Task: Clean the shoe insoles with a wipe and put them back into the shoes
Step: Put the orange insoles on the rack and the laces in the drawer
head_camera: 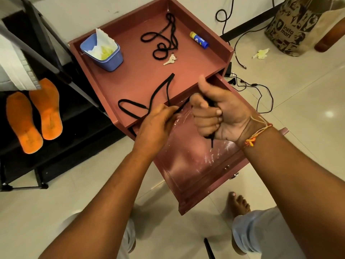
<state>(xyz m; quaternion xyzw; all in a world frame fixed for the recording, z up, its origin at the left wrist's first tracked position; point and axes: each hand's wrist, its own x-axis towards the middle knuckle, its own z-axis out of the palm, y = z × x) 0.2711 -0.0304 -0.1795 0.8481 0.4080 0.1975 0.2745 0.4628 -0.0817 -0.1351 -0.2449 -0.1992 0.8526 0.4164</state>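
Observation:
Two orange insoles (34, 116) lie side by side on a black rack at the left, away from both hands. A black shoelace (149, 101) trails across the reddish bedside table (134, 79). My left hand (158, 124) pinches the lace near the table's front edge. My right hand (218, 114) is a fist round the lace's other part, thumb up, with the lace end hanging below it. A blue tub (104, 53) holding white wipes stands at the table's back left. No shoes are in view.
A second black lace (164, 38), a key (170, 60) and a blue and yellow glue stick (198, 40) lie on the table. The drawer (196, 165) under my hands is pulled open. Cables (248, 85) and a printed bag (298, 25) are on the tiled floor at right.

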